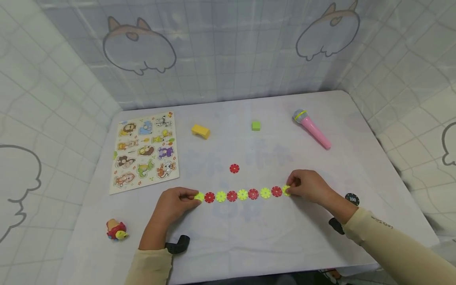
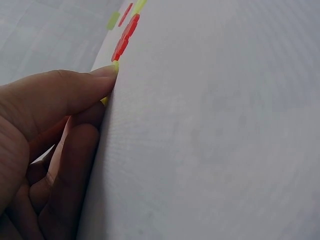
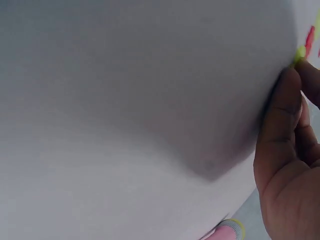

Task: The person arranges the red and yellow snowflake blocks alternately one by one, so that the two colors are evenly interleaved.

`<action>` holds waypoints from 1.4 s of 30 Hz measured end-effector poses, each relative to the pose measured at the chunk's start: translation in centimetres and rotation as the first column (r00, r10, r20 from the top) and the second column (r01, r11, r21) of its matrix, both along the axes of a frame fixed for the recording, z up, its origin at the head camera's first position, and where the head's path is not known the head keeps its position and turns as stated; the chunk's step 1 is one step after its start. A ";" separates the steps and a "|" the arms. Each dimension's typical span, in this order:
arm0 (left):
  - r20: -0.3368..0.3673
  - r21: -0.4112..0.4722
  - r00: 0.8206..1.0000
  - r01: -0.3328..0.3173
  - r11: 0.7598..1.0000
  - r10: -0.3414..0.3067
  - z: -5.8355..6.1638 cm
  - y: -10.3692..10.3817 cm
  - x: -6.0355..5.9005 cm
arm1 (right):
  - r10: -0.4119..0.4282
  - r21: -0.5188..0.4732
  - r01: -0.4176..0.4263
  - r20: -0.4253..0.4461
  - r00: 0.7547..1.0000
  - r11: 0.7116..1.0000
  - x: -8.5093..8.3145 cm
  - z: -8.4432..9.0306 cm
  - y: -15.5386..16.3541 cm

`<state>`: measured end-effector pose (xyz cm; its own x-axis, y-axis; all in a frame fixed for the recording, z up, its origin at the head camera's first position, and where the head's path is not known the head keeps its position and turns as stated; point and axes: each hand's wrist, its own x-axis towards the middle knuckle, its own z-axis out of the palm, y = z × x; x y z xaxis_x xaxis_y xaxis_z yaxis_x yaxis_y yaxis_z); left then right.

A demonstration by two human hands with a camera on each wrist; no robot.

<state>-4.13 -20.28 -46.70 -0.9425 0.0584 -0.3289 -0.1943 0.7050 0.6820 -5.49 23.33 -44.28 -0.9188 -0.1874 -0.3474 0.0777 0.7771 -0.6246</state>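
Note:
A chain of alternating yellow and red snowflake discs (image 1: 242, 194) lies in a straight row on the white table (image 1: 249, 237). My left hand (image 1: 178, 204) pinches the yellow disc at the chain's left end (image 1: 199, 196), whose edge shows at my fingertips (image 2: 116, 67) in the left wrist view. My right hand (image 1: 309, 186) pinches the yellow disc at the right end (image 1: 286, 190), seen as a yellow sliver (image 3: 299, 53) in the right wrist view. A single loose red disc (image 1: 234, 168) lies behind the chain's middle.
An animal puzzle board (image 1: 144, 150) lies at the left. A yellow block (image 1: 200, 131), a green cube (image 1: 255, 126) and a pink toy microphone (image 1: 311, 128) sit farther back. A small red toy (image 1: 116, 230) is at front left, a black chip (image 1: 352, 199) at right.

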 end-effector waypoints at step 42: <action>-0.049 0.020 0.999 -0.021 1.000 0.022 -0.7 0.4 0.6 | 0.177 -0.126 -0.177 -0.010 0.984 0.976 -8.2 0.3 -15.3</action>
